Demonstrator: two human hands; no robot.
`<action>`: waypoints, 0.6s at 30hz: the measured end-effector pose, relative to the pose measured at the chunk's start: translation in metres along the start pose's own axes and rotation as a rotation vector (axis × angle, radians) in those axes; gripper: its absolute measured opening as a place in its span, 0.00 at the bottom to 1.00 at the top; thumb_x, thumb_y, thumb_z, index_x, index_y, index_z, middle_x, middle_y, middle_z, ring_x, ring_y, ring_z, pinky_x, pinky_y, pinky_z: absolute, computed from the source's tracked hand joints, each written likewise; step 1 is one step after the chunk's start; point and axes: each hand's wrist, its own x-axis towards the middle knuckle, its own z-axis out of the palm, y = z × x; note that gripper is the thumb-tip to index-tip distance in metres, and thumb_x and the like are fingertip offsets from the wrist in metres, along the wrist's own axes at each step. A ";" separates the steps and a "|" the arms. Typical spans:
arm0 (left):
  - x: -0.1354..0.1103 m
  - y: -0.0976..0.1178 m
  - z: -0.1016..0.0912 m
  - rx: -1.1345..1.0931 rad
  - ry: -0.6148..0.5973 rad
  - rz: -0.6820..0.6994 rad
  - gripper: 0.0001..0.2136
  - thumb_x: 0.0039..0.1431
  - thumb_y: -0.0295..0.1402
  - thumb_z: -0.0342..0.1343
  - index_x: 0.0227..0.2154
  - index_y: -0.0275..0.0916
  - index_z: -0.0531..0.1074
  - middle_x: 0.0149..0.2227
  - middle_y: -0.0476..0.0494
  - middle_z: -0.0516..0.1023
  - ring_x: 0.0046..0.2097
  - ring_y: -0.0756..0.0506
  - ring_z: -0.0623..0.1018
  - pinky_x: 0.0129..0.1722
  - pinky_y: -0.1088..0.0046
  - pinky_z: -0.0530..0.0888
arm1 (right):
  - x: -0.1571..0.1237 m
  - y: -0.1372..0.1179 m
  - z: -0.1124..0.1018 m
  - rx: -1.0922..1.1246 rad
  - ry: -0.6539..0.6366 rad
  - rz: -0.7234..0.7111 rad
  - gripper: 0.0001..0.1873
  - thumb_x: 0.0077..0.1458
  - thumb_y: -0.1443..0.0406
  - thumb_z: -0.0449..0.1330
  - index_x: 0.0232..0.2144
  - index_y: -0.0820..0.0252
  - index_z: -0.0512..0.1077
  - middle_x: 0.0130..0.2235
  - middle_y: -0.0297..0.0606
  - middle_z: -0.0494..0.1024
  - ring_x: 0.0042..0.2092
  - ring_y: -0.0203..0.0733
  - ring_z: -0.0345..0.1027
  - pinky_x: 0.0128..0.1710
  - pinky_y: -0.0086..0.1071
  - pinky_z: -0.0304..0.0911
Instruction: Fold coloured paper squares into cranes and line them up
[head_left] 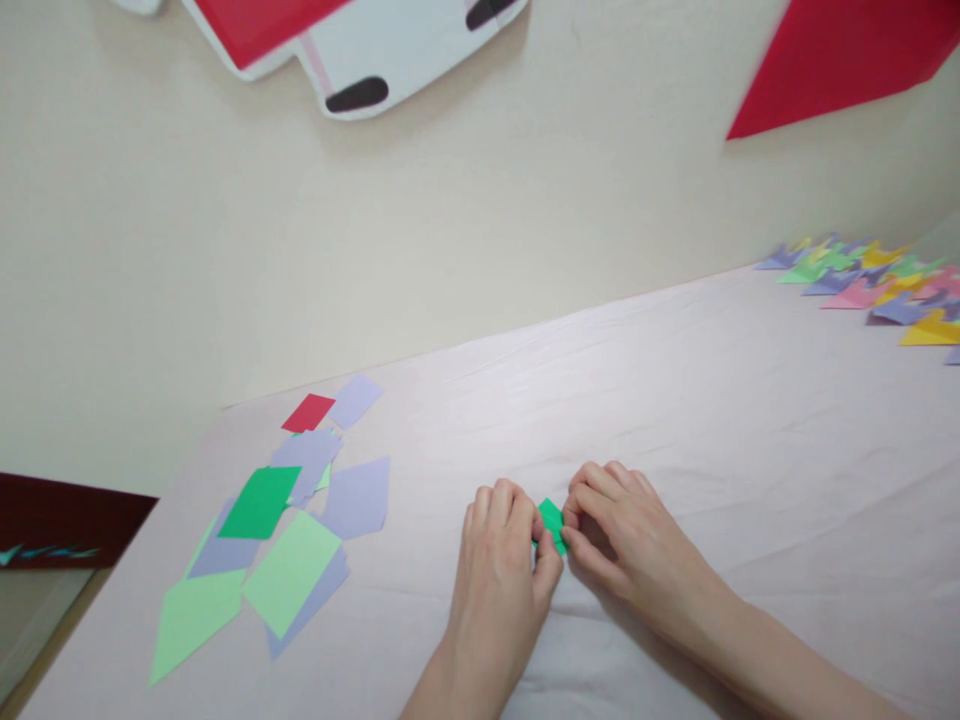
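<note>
Between my two hands, just over the pale cloth, is a small piece of folded green paper [551, 520]. My left hand [501, 555] pinches its left edge between thumb and forefinger. On the opposite side, the thumb and fingertips of my right hand [626, 535] grip the right edge. The fingers hide much of the paper, so its full folded shape cannot be seen. Left of my hands lie loose paper sheets, among them a dark green sheet [261, 502], a light green sheet [292, 572], a lilac sheet [358, 497] and a red sheet [308, 412].
Several folded paper pieces [859, 285] in mixed colours stand in rows at the far right of the cloth-covered table [675, 400]. Behind it rises a pale wall [525, 220] bearing a red shape [847, 70] and a white-and-red cutout [420, 60]. The table's left edge slopes down at lower left.
</note>
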 end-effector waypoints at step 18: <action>-0.006 0.004 0.000 0.039 0.001 -0.084 0.07 0.61 0.23 0.49 0.37 0.41 0.67 0.42 0.43 0.66 0.44 0.40 0.66 0.44 0.59 0.65 | -0.001 0.002 -0.001 0.006 -0.005 -0.013 0.07 0.58 0.72 0.57 0.28 0.58 0.69 0.33 0.36 0.71 0.38 0.43 0.61 0.38 0.37 0.53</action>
